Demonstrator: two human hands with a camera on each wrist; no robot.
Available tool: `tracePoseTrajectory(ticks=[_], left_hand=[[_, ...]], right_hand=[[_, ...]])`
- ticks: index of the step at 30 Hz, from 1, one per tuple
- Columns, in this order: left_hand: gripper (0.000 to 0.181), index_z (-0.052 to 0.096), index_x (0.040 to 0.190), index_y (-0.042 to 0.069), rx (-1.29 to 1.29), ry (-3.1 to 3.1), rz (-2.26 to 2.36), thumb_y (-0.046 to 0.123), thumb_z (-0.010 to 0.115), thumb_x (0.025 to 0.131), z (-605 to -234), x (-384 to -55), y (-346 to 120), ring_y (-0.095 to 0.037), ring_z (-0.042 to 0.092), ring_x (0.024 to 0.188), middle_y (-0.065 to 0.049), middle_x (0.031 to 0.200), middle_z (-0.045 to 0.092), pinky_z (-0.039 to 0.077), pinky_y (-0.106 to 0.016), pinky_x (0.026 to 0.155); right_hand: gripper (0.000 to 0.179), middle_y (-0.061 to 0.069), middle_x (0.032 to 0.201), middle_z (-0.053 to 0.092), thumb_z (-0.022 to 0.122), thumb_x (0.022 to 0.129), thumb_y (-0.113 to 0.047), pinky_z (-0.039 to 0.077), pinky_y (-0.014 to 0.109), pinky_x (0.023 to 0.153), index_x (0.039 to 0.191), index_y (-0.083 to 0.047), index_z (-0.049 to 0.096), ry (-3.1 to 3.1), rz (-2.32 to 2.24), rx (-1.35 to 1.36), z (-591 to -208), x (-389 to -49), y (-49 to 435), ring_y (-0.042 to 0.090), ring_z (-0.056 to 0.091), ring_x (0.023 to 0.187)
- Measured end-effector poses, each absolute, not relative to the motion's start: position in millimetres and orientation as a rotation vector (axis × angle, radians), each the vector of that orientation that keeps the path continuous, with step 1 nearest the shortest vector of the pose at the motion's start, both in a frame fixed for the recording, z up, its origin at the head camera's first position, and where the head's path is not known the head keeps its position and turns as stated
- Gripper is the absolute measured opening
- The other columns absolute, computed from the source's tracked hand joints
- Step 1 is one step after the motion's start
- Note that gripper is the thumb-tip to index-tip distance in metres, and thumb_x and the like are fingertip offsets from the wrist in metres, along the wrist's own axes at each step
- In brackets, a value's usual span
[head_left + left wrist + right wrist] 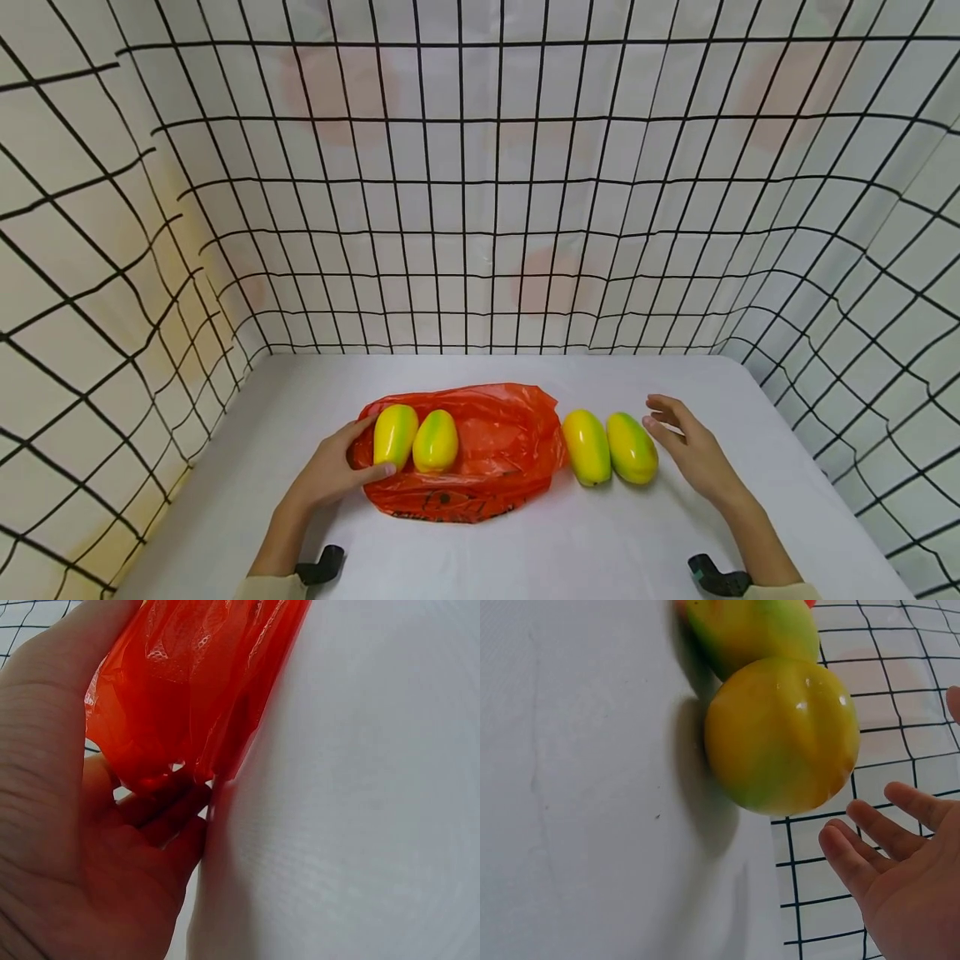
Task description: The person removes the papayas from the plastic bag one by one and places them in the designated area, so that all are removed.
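Note:
A red plastic bag [498,437] lies spread on the white table, with dark print along its front. Two glossy yellow-green mangoes, a left one [395,435] and its neighbour [435,442], sit against red plastic at the bag's left end. My left hand [337,467] grips that end, thumb in front beside the outer mango and fingers behind; the left wrist view has its fingers under the bag [187,682]. Right of the bag lie two more mangoes, an inner one [587,447] and an outer one [632,448]. Just right of the outer mango, my right hand [693,454] holds nothing, its fingers loosely bent.
A black wire grid [495,179] rises behind the table [570,550] and along both sides, with white sheeting behind it. Dark wrist devices show at the left wrist [321,565] and the right wrist [717,575].

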State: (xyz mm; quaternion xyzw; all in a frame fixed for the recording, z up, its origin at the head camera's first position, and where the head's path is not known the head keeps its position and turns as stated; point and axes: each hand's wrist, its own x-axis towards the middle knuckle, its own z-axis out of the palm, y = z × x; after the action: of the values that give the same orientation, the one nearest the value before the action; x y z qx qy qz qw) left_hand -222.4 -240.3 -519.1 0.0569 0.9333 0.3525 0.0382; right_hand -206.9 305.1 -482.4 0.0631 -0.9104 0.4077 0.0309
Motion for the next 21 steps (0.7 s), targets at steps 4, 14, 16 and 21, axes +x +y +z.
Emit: tracePoseTrajectory(ticks=[4,14,16,21], left_hand=[[0.109,0.040,0.159,0.015,0.168,2.857,1.078,0.065,0.081,0.072,-519.5,-222.3,-240.9,-0.040,0.053,0.134,-0.018,0.152,0.052,0.059,-0.055,0.095],[0.109,0.040,0.159,0.016,0.161,2.860,1.091,0.066,0.081,0.072,-520.0,-224.2,-242.4,-0.041,0.051,0.137,-0.018,0.155,0.049,0.059,-0.055,0.096],[0.108,0.040,0.159,0.017,0.166,2.857,1.092,0.066,0.081,0.071,-520.2,-224.3,-242.0,-0.040,0.052,0.136,-0.017,0.154,0.050,0.059,-0.054,0.095],[0.108,0.041,0.158,0.017,0.161,2.844,1.104,0.064,0.082,0.071,-521.6,-223.6,-241.5,-0.039,0.052,0.135,-0.017,0.153,0.052,0.059,-0.054,0.095]], right_hand=[[0.058,0.019,0.156,0.046,0.044,0.110,-0.045,0.042,0.055,0.115,0.155,-0.010,0.037,-2.795,1.274,0.219,-480.0,-208.7,301.8,0.040,0.046,0.140],[0.060,0.020,0.157,0.043,0.049,0.108,-0.044,0.037,0.064,0.115,0.157,-0.011,0.035,-2.793,1.316,0.264,-471.5,-217.0,290.7,0.042,0.043,0.142],[0.060,0.020,0.157,0.043,0.051,0.108,-0.042,0.038,0.064,0.115,0.157,-0.011,0.035,-2.783,1.322,0.277,-470.5,-216.9,289.1,0.042,0.044,0.142],[0.060,0.018,0.158,0.043,0.053,0.107,-0.041,0.039,0.060,0.115,0.157,-0.011,0.035,-2.780,1.336,0.301,-469.8,-216.7,282.7,0.040,0.045,0.142]])
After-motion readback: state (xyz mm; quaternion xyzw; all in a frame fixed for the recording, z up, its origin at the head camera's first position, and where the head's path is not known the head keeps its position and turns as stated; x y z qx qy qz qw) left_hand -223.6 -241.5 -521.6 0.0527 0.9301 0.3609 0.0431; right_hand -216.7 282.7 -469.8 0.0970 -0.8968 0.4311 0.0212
